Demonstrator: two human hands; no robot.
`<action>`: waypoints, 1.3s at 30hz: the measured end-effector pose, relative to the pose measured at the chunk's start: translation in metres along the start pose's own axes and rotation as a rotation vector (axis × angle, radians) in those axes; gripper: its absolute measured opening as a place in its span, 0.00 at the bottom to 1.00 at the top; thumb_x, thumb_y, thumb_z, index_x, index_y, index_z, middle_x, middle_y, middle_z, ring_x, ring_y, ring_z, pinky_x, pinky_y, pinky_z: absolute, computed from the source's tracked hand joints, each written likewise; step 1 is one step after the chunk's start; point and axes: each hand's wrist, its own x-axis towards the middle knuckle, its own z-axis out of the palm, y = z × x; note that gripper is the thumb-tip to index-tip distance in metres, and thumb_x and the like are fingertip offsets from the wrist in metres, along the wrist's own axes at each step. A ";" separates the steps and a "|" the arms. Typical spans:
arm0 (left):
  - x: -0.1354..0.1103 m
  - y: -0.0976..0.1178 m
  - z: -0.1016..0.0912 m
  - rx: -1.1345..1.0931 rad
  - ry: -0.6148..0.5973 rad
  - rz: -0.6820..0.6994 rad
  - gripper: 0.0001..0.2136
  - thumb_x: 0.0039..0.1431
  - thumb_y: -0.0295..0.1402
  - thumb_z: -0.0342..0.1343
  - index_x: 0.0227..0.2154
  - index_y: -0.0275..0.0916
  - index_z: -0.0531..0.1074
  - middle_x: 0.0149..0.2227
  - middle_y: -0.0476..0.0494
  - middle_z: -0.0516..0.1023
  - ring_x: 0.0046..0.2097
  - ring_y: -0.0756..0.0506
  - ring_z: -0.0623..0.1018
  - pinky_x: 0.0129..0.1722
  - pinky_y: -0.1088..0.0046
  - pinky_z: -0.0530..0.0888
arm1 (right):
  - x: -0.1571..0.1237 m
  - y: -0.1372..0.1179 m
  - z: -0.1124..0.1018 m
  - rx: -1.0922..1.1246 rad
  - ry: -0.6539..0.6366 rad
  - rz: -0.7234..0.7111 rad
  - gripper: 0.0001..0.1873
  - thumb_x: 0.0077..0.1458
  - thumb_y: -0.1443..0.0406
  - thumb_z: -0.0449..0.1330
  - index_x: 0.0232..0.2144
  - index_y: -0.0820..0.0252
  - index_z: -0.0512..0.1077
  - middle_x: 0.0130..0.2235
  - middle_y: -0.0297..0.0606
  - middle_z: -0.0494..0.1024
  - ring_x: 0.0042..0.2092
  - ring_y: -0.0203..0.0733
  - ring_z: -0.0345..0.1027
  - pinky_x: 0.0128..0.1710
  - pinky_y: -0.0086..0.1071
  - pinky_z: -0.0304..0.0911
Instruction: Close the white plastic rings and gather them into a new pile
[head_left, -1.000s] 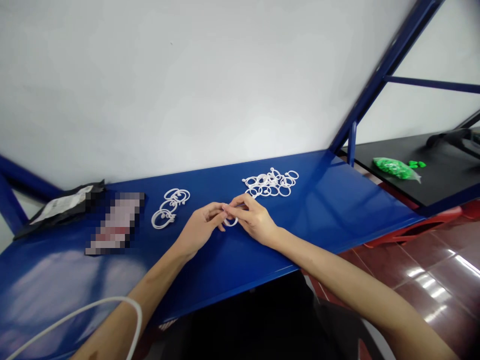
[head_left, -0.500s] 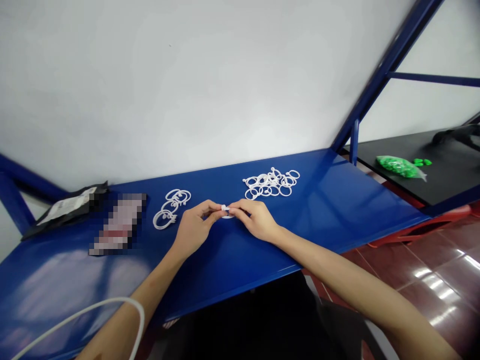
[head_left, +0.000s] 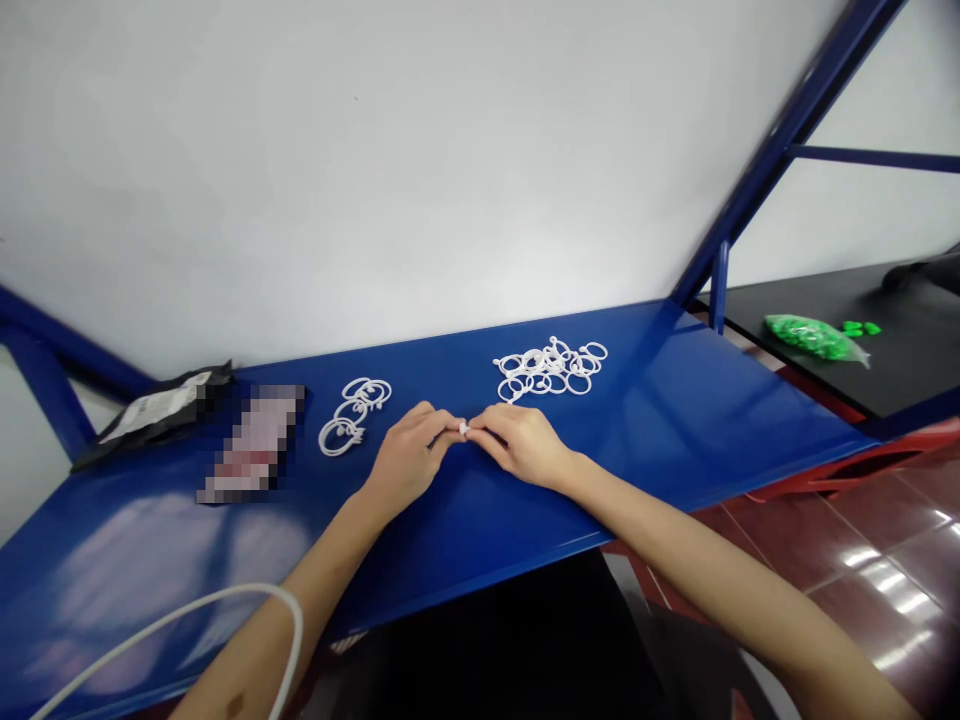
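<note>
Between my fingertips is a small white plastic ring (head_left: 463,428), mostly hidden, with a knob-like part showing. My left hand (head_left: 412,452) pinches it from the left, thumb and forefinger pressed together. From the right, my right hand (head_left: 529,445) pinches the same ring, its fingertips almost meeting the left ones. Beyond my right hand lies a loose heap of white rings (head_left: 551,369) with small knobs. A smaller cluster of similar rings (head_left: 339,436) lies to the left of my left hand.
The blue table (head_left: 442,540) runs along a white wall. On its left lie a black package (head_left: 161,410) and a pixelated flat item (head_left: 255,440). A white cable (head_left: 187,597) arcs across my left forearm. A bag of green pieces (head_left: 814,338) sits on a black table at right.
My hands have drawn closer together and tilted around the ring, so its loop no longer shows below the fingers. The whole view has shifted slightly.
</note>
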 end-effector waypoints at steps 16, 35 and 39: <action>-0.004 -0.069 -0.049 0.767 -0.129 -0.337 0.12 0.65 0.37 0.52 0.43 0.41 0.78 0.49 0.34 0.76 0.51 0.29 0.67 0.47 0.51 0.64 | -0.001 0.044 -0.046 -0.435 0.053 0.535 0.08 0.64 0.64 0.59 0.39 0.58 0.78 0.45 0.44 0.75 0.47 0.47 0.69 0.38 0.34 0.65; 0.002 0.004 -0.017 -0.180 -0.177 -0.240 0.09 0.65 0.40 0.51 0.37 0.42 0.72 0.32 0.49 0.78 0.35 0.46 0.75 0.36 0.69 0.69 | 0.005 0.002 -0.001 0.167 -0.047 0.044 0.14 0.70 0.65 0.51 0.52 0.59 0.71 0.56 0.47 0.72 0.54 0.45 0.70 0.51 0.39 0.68; 0.002 0.010 -0.011 -0.476 -0.184 -0.365 0.10 0.65 0.42 0.52 0.38 0.42 0.70 0.28 0.52 0.77 0.30 0.49 0.75 0.31 0.73 0.69 | 0.007 0.003 0.004 0.468 -0.087 0.175 0.09 0.68 0.65 0.55 0.38 0.60 0.75 0.39 0.38 0.79 0.40 0.39 0.73 0.45 0.34 0.68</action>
